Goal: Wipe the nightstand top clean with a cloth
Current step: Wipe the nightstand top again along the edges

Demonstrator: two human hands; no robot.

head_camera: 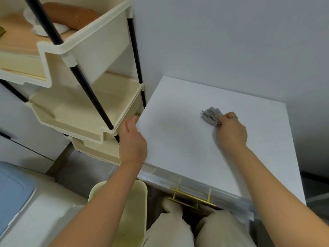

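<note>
The white nightstand top (187, 139) fills the middle right of the head view, set against a grey wall. My right hand (231, 132) is closed around a crumpled grey cloth (211, 115), which is pressed on the top near its middle right. My left hand (132, 139) rests on the nightstand's left edge, fingers wrapped over the side next to the shelf cart; it holds no object. Two gold drawer handles (192, 196) show on the front below the top.
A cream tiered shelf cart (80, 111) with black poles stands tight against the nightstand's left side, holding a brown bag and white items on its upper tier. A cream bin (131, 202) sits below my left arm. A white and blue container (16, 189) is at the lower left.
</note>
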